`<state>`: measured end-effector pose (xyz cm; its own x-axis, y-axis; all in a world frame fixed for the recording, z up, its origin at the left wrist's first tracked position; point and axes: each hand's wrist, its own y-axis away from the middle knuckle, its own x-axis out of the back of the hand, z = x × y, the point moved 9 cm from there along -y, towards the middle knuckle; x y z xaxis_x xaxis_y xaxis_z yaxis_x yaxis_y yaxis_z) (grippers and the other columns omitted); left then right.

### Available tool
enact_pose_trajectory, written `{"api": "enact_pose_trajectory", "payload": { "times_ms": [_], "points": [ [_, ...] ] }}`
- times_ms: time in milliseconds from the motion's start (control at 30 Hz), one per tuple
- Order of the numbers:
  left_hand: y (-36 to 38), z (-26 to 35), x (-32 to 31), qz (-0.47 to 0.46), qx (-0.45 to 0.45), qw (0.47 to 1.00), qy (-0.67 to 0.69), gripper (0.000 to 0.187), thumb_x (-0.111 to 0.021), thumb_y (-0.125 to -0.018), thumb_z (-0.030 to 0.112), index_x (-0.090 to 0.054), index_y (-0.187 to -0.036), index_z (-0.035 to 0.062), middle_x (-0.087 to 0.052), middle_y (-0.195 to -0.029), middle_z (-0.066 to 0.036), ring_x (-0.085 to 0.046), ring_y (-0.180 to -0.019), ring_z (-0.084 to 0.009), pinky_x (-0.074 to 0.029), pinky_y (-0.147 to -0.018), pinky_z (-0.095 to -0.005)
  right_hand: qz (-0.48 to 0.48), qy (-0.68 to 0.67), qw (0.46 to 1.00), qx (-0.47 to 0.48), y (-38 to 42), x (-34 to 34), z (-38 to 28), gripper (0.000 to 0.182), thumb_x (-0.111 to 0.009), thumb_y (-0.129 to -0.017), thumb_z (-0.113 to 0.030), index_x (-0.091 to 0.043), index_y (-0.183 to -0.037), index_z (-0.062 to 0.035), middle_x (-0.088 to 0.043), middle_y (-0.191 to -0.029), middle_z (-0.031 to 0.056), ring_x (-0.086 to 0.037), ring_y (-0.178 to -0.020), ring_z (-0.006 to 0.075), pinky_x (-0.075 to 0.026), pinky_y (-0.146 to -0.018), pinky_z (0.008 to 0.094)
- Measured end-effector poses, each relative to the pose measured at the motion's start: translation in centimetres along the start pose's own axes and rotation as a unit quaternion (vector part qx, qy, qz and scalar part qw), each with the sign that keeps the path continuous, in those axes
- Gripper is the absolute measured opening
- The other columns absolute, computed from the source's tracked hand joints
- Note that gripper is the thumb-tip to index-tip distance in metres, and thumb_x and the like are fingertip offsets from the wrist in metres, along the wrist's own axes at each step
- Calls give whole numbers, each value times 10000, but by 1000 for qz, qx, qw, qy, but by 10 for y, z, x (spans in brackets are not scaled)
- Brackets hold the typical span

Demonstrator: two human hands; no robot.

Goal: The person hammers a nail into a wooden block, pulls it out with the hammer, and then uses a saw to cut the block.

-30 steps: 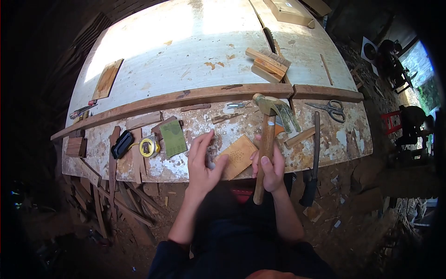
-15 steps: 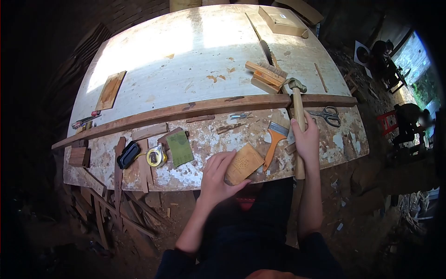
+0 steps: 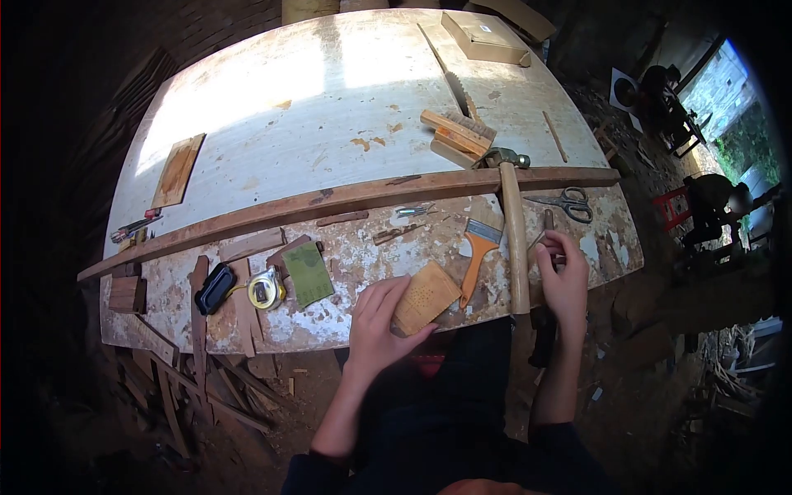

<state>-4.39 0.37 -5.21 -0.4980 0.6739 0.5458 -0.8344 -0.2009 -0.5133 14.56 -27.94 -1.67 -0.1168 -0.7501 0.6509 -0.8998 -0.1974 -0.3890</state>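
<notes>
My left hand (image 3: 379,326) grips a small wooden block (image 3: 428,295) by its left side, fingers along the edge and thumb below; dark dots mark its face. An orange-handled paintbrush (image 3: 477,260) lies just right of the block. Further right, a hammer (image 3: 513,239) lies with its head over the long wooden beam (image 3: 371,195) and its handle toward me. My right hand (image 3: 564,268) is beside the handle with fingers curled. A narrow brown piece (image 3: 548,219) shows above its fingertips and a dark handle-like shape (image 3: 541,338) below; what the fingers hold I cannot tell.
Scissors (image 3: 569,205) lie behind my right hand. To the left are green sandpaper (image 3: 307,273), a tape measure (image 3: 266,290) and a black object (image 3: 215,287). Beyond the beam are wooden brushes (image 3: 459,136), a saw (image 3: 455,89) and a cardboard box (image 3: 487,40). People sit at far right.
My right hand has let go of the hammer and moved to the right of its handle. The hammer now rests with its head turned. My left hand keeps hold of the block.
</notes>
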Motion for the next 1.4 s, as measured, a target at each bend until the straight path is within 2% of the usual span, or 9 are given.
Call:
{"api": "enact_pose_trajectory", "payload": {
  "times_ms": [67,233,333,467,600,933,1133,1233,1400],
  "points": [
    [0,-2,0,1,2,1000,2,855,-1015,-687,278,-663,-1411,-9,-716,-1317,-181,-691,-1192,-369,-534,-1051,-472,-35,-9,987,-158,30,34,15,301,-699,-1069,-238,-738,-1143,50,-740,-842,103,-711,-821,150,-550,-747,339],
    [2,-6,-3,-4,11,1000,6,860,-1015,-685,278,-662,-1416,-6,-713,-1329,-181,-683,-1212,-369,-521,-1071,-473,-155,202,927,-276,112,83,91,511,-658,-1091,-415,-726,-954,72,-701,-747,137,-673,-734,176,-522,-707,387],
    [0,-5,-2,-12,16,1000,-2,893,-1026,-670,312,-659,-1422,-1,-708,-1336,-180,-668,-1238,-379,-497,-1103,-494,-284,7,916,-283,153,47,103,586,-608,-1111,-475,-713,-956,80,-689,-754,104,-637,-755,141,-514,-719,381],
    [-2,-3,1,-15,3,1000,-8,944,-1038,-644,371,-658,-1425,1,-703,-1336,-180,-654,-1254,-394,-473,-1126,-525,-302,-133,890,-315,186,12,128,418,-617,-1148,-352,-740,-1085,43,-707,-921,-48,-613,-851,39,-499,-764,264],
    [1,-6,-1,-9,5,1000,-6,971,-1043,-630,395,-656,-1427,-3,-703,-1334,-182,-646,-1266,-394,-468,-1131,-529,-229,-240,884,-329,193,-13,116,309,-646,-1138,-283,-757,-1105,3,-703,-879,-52,-574,-777,12,-469,-697,234],
    [-4,-10,0,-63,23,996,50,834,-944,-714,185,-627,-1464,4,-683,-1362,-201,-620,-1309,-406,-449,-1178,-507,-22,-169,961,-218,195,23,81,306,-494,-1180,-189,-647,-1326,32,-724,-1081,25,-642,-924,84,-530,-791,290],
    [3,-5,5,-67,32,997,4,873,-936,-722,160,-582,-1505,6,-650,-1388,-204,-623,-1298,-403,-471,-1155,-481,-80,-133,984,-90,203,-6,12,256,-521,-1119,-135,-635,-1277,30,-732,-952,143,-725,-828,224,-542,-741,345],
    [13,-11,8,-35,74,997,2,918,-987,-713,210,-580,-1508,-1,-666,-1352,-203,-644,-1269,-379,-502,-1118,-465,-210,-132,952,-179,219,-46,1,209,-567,-1083,-102,-632,-1232,29,-726,-890,188,-754,-781,333,-554,-698,388],
    [22,-12,12,12,77,997,5,969,-1022,-677,267,-595,-1508,8,-708,-1299,-187,-675,-1199,-372,-521,-1063,-462,-188,-137,968,-97,241,-84,8,157,-624,-1055,-71,-618,-1176,29,-702,-821,232,-721,-735,460,-538,-625,511]
  ]
}}
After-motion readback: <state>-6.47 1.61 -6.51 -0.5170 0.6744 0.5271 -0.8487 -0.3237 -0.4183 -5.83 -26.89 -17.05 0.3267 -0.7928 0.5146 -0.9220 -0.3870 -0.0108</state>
